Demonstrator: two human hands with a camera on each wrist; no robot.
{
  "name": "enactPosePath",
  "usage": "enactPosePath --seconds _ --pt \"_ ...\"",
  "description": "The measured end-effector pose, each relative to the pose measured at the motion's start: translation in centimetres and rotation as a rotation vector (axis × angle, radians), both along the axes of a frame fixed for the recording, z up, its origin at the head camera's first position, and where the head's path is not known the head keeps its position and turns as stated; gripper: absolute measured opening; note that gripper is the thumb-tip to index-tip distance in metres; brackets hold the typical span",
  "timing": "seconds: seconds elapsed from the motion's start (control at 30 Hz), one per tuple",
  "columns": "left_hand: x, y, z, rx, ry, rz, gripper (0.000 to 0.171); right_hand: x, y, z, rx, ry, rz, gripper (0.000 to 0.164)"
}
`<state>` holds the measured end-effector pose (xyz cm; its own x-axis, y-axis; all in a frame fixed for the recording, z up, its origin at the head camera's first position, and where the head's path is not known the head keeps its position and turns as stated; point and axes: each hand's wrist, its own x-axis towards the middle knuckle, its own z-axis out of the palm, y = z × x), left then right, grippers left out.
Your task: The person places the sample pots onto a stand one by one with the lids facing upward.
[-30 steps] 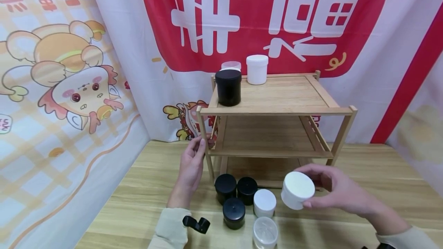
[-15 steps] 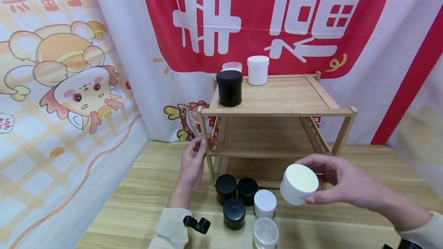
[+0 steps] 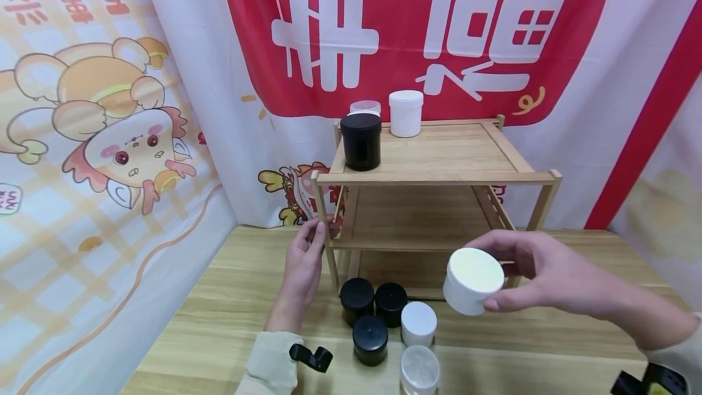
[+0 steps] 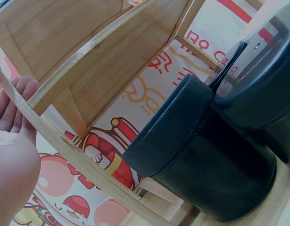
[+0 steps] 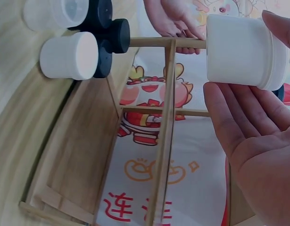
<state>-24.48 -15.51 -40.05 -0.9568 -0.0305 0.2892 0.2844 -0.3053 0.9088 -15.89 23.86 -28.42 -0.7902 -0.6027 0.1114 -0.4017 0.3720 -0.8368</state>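
My right hand (image 3: 534, 273) holds a white lidded jar (image 3: 473, 282) in front of the wooden shelf (image 3: 417, 242), raised off the table. In the right wrist view, the thumb and fingers pinch the jar (image 5: 239, 52) from opposite sides. At the shelf's front left post (image 3: 322, 206), my left hand (image 3: 304, 258) grips the wood, fingers behind it. Right of that hand, several black lidded jars (image 3: 370, 340) stand on the table, with a white jar (image 3: 419, 323) and a clear jar (image 3: 420, 369) beside them.
On the shelf's top tier stand a black jar (image 3: 361, 142), a white jar (image 3: 406, 114) and a clear-topped jar (image 3: 365, 106) partly hidden behind the black one. Printed cloth (image 3: 192, 47) hangs behind and at the sides of the table (image 3: 219, 322).
My right hand has lifted the white jar gradually upward toward the shelf. The left hand has stayed at the post, and the standing jars have not moved.
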Motion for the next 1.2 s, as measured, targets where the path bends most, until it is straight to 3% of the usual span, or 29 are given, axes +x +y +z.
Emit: enactPosePath --seconds 0.33,0.53,0.73,0.97,1.2 --pt "-0.1 0.0 0.3 0.002 0.006 0.006 0.043 -0.7 -1.1 3.8 0.032 -0.002 -0.117 0.058" --pt "-0.1 0.1 0.3 -0.001 -0.006 0.001 0.046 -1.6 -2.5 6.9 0.037 0.085 -0.256 0.057" --pt "0.1 0.1 0.2 -0.004 -0.015 0.004 0.047 -3.4 -4.2 9.7 0.047 0.110 -0.412 0.072" --pt "0.0 0.1 0.1 0.004 -0.017 0.014 0.028 -6.0 -5.8 10.9 0.071 0.085 -0.525 0.088" --pt "0.0 0.0 0.2 0.009 -0.010 0.002 0.031 -8.2 -7.3 11.1 0.140 0.081 -0.563 0.092"
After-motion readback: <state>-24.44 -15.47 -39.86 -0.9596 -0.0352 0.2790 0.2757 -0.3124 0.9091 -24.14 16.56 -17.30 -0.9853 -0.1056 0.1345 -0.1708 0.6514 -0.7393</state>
